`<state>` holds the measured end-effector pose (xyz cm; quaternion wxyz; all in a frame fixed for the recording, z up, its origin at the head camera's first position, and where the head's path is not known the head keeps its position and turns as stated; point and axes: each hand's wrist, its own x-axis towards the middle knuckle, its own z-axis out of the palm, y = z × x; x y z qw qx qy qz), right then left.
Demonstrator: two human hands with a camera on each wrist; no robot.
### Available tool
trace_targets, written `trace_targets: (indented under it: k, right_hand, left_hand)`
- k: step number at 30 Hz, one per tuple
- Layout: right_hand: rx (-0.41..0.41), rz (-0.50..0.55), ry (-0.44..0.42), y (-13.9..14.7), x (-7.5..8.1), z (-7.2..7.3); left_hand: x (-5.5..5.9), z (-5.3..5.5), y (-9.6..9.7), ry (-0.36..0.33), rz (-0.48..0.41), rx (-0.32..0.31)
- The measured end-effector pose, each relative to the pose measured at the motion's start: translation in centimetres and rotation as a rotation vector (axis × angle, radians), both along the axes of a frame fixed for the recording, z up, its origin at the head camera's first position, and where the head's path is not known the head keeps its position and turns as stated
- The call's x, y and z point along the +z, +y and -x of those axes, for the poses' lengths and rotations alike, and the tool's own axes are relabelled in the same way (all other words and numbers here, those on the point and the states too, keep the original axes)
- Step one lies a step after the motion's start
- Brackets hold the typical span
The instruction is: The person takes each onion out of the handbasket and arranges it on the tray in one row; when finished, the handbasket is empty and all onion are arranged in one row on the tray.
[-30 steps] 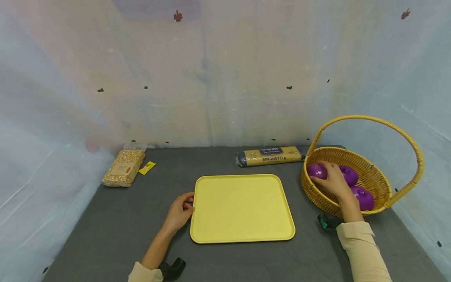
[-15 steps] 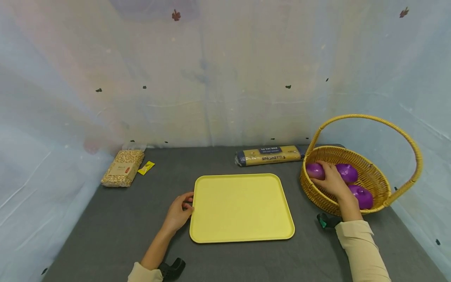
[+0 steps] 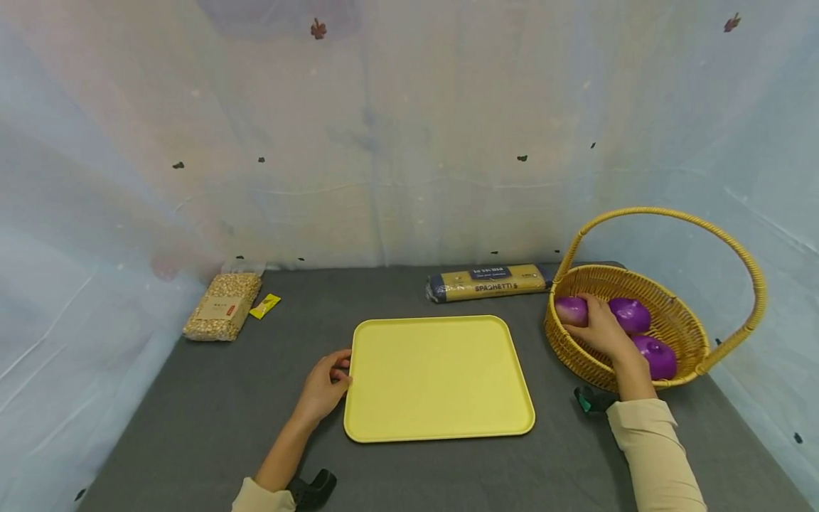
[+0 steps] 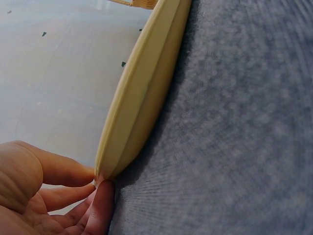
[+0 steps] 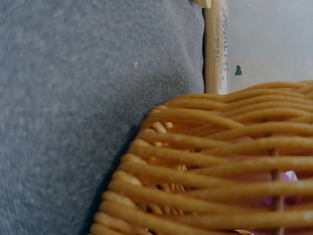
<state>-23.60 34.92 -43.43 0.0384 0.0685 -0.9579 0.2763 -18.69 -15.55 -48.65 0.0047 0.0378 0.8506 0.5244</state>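
Note:
My left hand (image 3: 326,384) pinches the left rim of a flat yellow tray (image 3: 438,377). The left wrist view shows the thumb and fingers (image 4: 102,208) on either side of the tray's edge (image 4: 139,93), close to the dark cloth. Inside a wicker basket (image 3: 579,370) at the right, my right hand (image 3: 604,327) has its fingers around a shiny purple onion (image 3: 571,311). Two more purple onions lie beside it, a back onion (image 3: 630,315) and a front onion (image 3: 655,357). Basket weave (image 5: 205,161) hides the right hand in the right wrist view.
The basket's tall arched handle (image 3: 758,284) rises over its right side. A spaghetti pack (image 3: 493,283) lies behind the tray, near the basket. At the back left are a bag of pale grains (image 3: 222,307) and a small yellow packet (image 3: 265,306). A curtain hangs behind.
Inside the basket, the onion under my right hand has turned a little, and the one behind has shifted slightly. My left hand and the tray keep their places.

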Motion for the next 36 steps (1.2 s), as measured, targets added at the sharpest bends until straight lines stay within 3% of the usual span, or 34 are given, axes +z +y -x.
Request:
trace_targets:
  k: [5, 17, 28, 36]
  right_hand:
    - [-0.023, -0.011, -0.019, -0.04, -0.01, -0.06]
    - [0.018, -0.064, 0.087, 0.3, -0.36, -0.18]
    - [-0.016, 0.018, 0.074, -0.05, -0.23, -0.15]
    - [-0.009, 0.029, 0.118, 0.03, -0.21, -0.35]
  left_hand:
    - [-0.27, 0.11, -0.06, 0.008, 0.005, 0.004]
    - [-0.24, 0.04, -0.12, 0.027, 0.023, 0.013]
    - [-0.2, 0.09, -0.12, 0.027, 0.037, 0.011]
    - [-0.31, 0.11, -0.02, 0.039, 0.05, 0.019]
